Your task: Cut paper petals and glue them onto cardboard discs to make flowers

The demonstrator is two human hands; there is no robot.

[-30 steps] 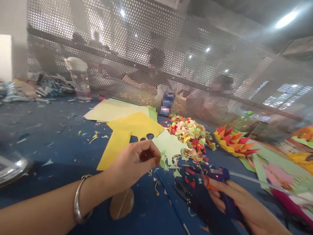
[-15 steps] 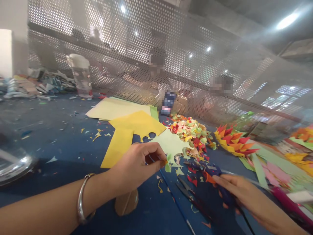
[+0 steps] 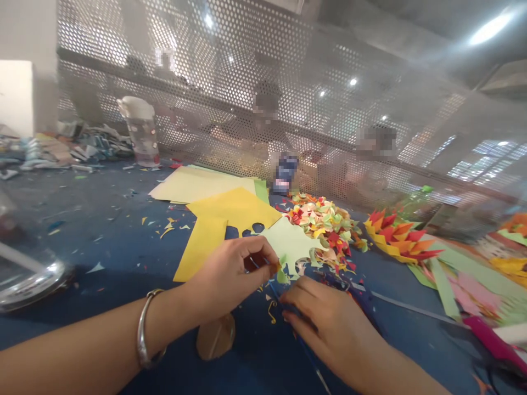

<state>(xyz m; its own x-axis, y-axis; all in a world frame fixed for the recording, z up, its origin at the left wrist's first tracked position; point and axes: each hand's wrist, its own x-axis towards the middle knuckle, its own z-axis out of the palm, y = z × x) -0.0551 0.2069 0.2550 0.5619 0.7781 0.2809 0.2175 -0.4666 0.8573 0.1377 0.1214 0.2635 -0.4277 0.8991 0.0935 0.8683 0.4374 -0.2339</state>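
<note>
My left hand point(image 3: 230, 274), with a metal bangle on the wrist, is closed in a pinch on a small green paper piece point(image 3: 282, 272). It holds the piece just above the blue table point(image 3: 102, 263). My right hand point(image 3: 329, 323) lies close to the right of it, low over the table. Its fingers curl down by a thin blue stick point(image 3: 307, 354), and what they grip is hidden. Just behind both hands lies a pale green cut sheet point(image 3: 288, 241). A dark blue glue gun point(image 3: 362, 299) lies beyond my right hand.
Yellow paper sheets point(image 3: 222, 211) and a pile of coloured paper scraps point(image 3: 325, 222) lie behind the hands. A folded orange-red paper flower point(image 3: 395, 236) lies to the right, a brown disc point(image 3: 216, 336) under my left wrist, and a glass bowl point(image 3: 28, 277) at far left. People sit behind the perforated screen point(image 3: 247, 82).
My right hand has let go of the glue gun and moved left to beside my left hand. The left hand keeps its pinch on the green piece.
</note>
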